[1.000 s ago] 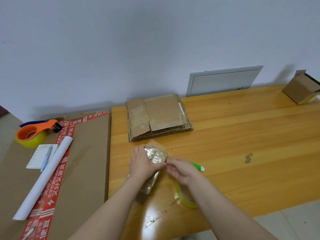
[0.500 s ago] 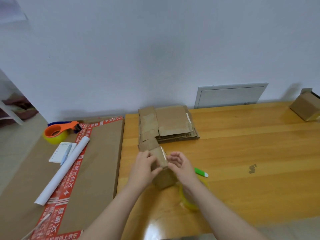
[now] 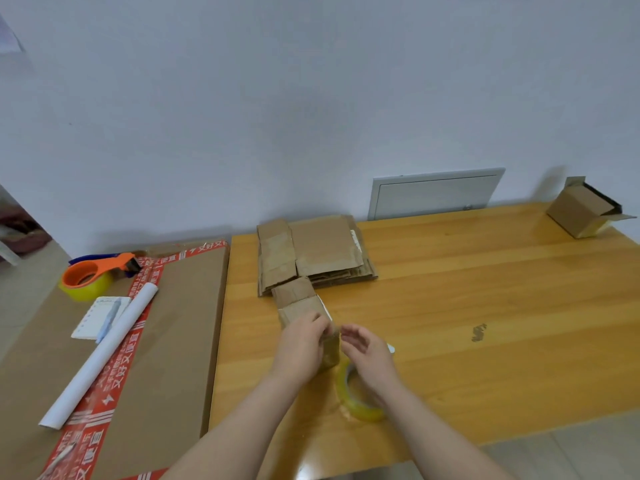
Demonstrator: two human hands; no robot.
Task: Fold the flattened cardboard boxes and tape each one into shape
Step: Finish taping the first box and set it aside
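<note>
Here the left hand (image 3: 300, 344) curls its fingers round a small cardboard box (image 3: 299, 304) on the table (image 3: 485, 306). The right hand (image 3: 367, 351) hovers just beside it at 3 o'clock, fingers loosely curled and holding nothing. The stack of flat boxes (image 3: 322, 251) lies at 12 o'clock, the tape roll (image 3: 363, 408) at 5 o'clock, and a folded box (image 3: 578, 213) far off at 2 o'clock.

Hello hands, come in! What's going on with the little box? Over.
Left hand grips the small box. Right hand open beside it, above the tape roll. Nothing in the way; flat stack lies behind. Over.
</note>
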